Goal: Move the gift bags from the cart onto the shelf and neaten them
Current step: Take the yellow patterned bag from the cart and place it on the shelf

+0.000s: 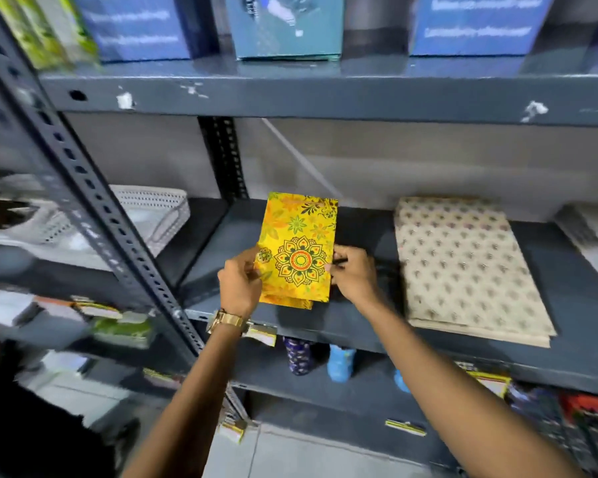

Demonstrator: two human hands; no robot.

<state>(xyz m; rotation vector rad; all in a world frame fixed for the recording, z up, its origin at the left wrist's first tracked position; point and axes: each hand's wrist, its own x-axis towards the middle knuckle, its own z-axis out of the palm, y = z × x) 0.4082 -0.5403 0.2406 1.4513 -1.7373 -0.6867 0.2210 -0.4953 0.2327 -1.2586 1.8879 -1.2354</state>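
Hands, two in number, are gripping one small stack of yellow gift bags over the middle shelf of a grey metal rack. At least two bags are showing in the stack, a second edge peeking out at its near end; the exact count cannot be told. The left hand, with a gold watch sitting on its wrist, is pinching the stack's left edge, and the right hand is pinching its right edge, so the hands are standing apart with the bags clamped between them. The stack is lying lengthwise, its far end pointing toward the back wall, low over or on the shelf board; which cannot be told. One stack of cream dotted bags is lying flat on the same shelf, well to the right of the yellow bags and apart from both hands. One white perforated basket is sitting to the left, beyond the slotted upright post. Three boxes are standing on the shelf above: two blue boxes and one teal box between them. Blurred goods are filling the lower shelves, and a pale floor is showing below the arms.
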